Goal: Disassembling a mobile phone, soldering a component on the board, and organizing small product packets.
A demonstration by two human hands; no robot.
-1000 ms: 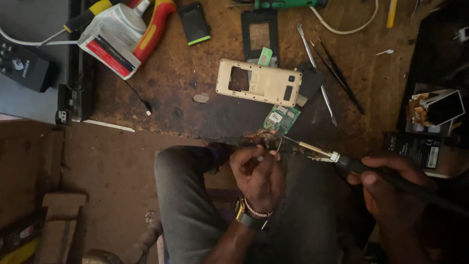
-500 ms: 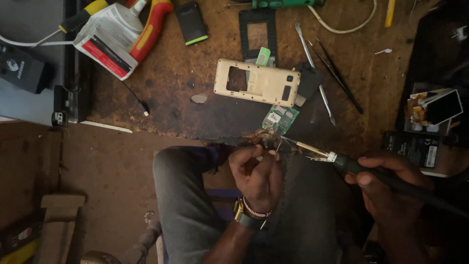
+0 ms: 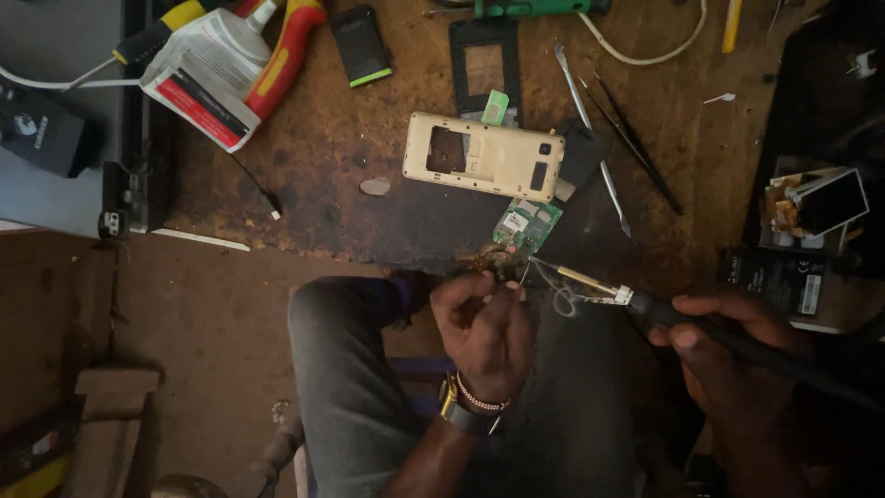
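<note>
little had shifted since the earlier frame. soldering iron (image 3: 728,334) was clasped in right hand (image 3: 737,355), circuit board (image 3: 527,226) pinched by left hand (image 3: 487,323); tip was best kept steady.

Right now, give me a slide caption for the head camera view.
Right hand holds a soldering iron to a small part pinched in the left hand, beside a green circuit board.

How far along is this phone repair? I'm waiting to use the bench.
Done: the phone is apart, its gold frame and black bezel lying loose on the workbench. In hand: the right hand holds a soldering iron to the green circuit board; the left hand pinches something small there. Left: reassembly, nothing refitted yet.
</note>
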